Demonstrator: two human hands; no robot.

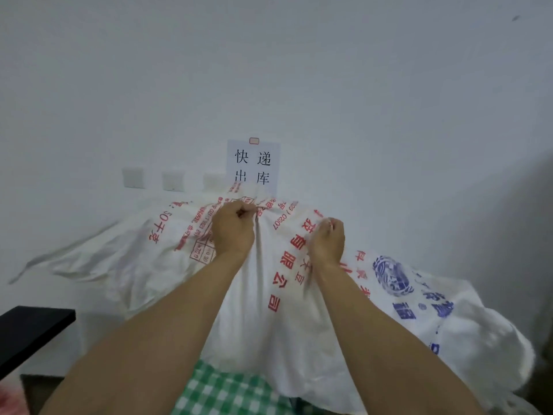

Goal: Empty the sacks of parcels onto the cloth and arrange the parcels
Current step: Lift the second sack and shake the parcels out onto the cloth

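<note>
I am gripping the sack (167, 256) by its bunched upper fabric, left hand (235, 227) and right hand (327, 242) both clenched on it, over the cloth's (221, 390) far edge, emptying it, and the next move, I judge, is calling for a higher lift and shake.

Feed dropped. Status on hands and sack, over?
Left hand, right hand grip red-printed sack, raised over checked cloth. Nothing seen spilled yet. Blue-printed sack lies at right.
</note>
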